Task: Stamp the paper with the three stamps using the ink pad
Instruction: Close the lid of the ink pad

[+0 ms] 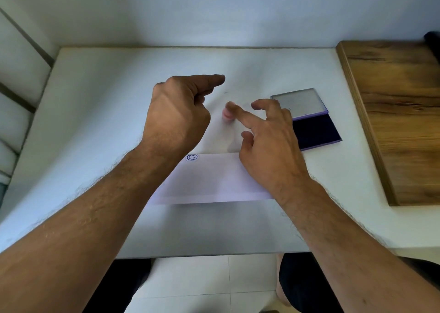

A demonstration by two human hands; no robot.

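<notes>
A folded white paper point(214, 179) lies on the white table point(95, 122), with one blue smiley print point(192, 157) near its upper left corner. A small pink stamp point(226, 114) stands on the paper's far part, blurred, with the index fingertip of my right hand point(269, 146) touching it; the other fingers are spread. My left hand point(177, 112) hovers to the left of the stamp, loosely curled, thumb pointing right, holding nothing. The ink pad point(316, 129) lies open just right of my right hand, its lid point(297, 103) folded back. Other stamps are not visible.
A wooden board point(392, 122) lies along the table's right side, with a dark object point(432, 41) at its far corner. A wall runs behind the table. My legs and a tiled floor show below the front edge.
</notes>
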